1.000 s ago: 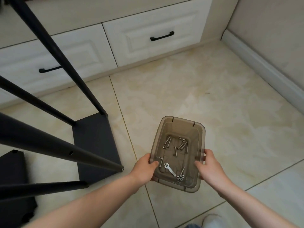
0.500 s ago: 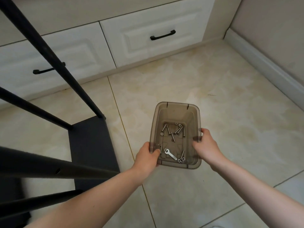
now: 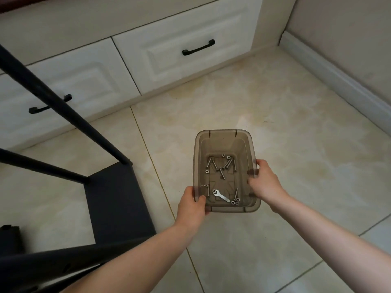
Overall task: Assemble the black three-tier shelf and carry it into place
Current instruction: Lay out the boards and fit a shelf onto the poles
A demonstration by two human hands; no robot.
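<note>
- The place looked like a room in a home.
- Glossy cream floor tiles point(image 3: 285, 144) with thin grout lines covered the ground.
- Built-in white panelled drawers point(image 3: 173, 32) with curved black metal handles point(image 3: 198, 47) ran along the far side, like household cabinetry.
- A plain beige wall point(image 3: 349, 28) met the floor at a white skirting board point(image 3: 338, 85).
- Black flat-pack shelf parts point(image 3: 118, 199), a board and thin poles, stood on the tiles.
- Near them, a smoky translucent plastic tub point(image 3: 224, 132) held silver screws point(image 3: 221, 172) and a small flat spanner point(image 3: 221, 196).

Left hand point(image 3: 193, 205) and right hand point(image 3: 264, 182) grip smoky bin point(image 3: 224, 142) holding screws point(image 3: 221, 166)
</note>
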